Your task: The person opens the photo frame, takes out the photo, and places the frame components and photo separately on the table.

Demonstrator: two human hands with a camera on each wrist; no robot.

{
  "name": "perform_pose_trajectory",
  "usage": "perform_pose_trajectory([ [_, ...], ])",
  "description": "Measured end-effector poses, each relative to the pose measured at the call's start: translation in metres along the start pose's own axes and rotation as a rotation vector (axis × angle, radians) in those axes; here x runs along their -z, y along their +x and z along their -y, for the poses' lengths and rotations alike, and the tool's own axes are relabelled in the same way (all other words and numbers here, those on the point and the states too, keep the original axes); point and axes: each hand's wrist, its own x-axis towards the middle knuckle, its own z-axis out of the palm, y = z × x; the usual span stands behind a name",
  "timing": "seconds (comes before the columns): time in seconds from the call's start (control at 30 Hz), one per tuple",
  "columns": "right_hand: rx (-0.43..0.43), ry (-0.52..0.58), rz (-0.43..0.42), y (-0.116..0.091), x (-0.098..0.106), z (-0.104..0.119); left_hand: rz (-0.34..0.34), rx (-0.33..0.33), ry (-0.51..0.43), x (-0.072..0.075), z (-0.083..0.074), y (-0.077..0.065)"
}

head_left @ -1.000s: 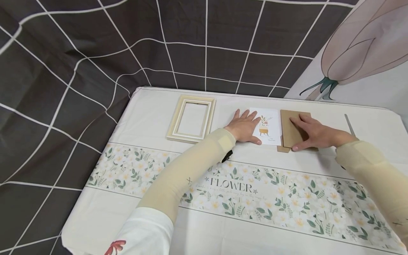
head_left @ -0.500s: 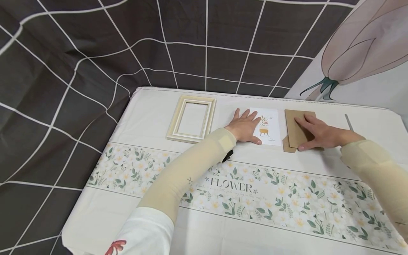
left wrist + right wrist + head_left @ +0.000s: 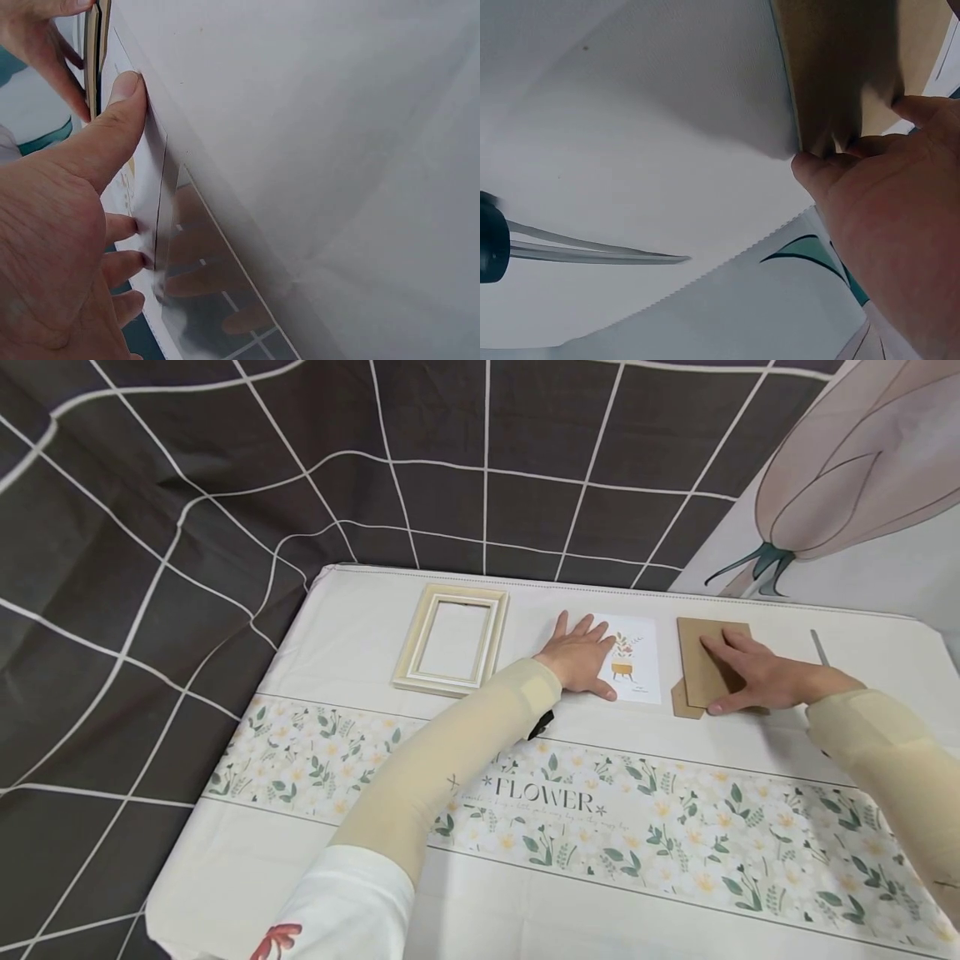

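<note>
My left hand (image 3: pixel 576 658) lies with spread fingers on a white card (image 3: pixel 637 672) printed with a potted flower, covering its left part. In the left wrist view, the thumb (image 3: pixel 124 112) rests along the card's edge, and a clear, reflective pane (image 3: pixel 225 300) lies beside the card. My right hand (image 3: pixel 757 677) rests on a brown backing board (image 3: pixel 693 664), its fingertips (image 3: pixel 817 169) at the board's edge and surface. A folded stand flap (image 3: pixel 686 703) shows under the board's near left corner. The right hand hides the board's right part.
A cream picture frame (image 3: pixel 417 635) lies to the left of the left hand. At the right, a slender metal tool (image 3: pixel 820 647) with a dark end (image 3: pixel 491 240) lies beyond the right wrist. A floral band with "FLOWER" lettering (image 3: pixel 543 795) crosses the tablecloth. Dark gridded cloth (image 3: pixel 536 510) hangs behind.
My right hand has slid the backing board to the right, widening the gap between it and the card. The left hand has stayed nearly still on the card.
</note>
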Motion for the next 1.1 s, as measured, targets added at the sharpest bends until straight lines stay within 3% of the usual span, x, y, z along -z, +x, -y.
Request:
perform_pose_trajectory([
  [0.53, 0.007, -0.007, -0.004, 0.003, 0.001, 0.001, 0.006, -0.001, 0.018, 0.002, 0.000, 0.001],
  [0.77, 0.003, -0.012, -0.004, 0.003, 0.002, -0.001, 0.013, -0.005, -0.031, 0.004, -0.001, 0.002],
  [0.93, 0.022, -0.066, -0.037, 0.001, 0.005, 0.002, -0.028, 0.004, -0.036, 0.009, 0.003, 0.000],
  [1.1, -0.042, -0.155, -0.127, -0.002, 0.012, 0.021, -0.116, 0.090, -0.113, 0.015, 0.016, -0.007],
])
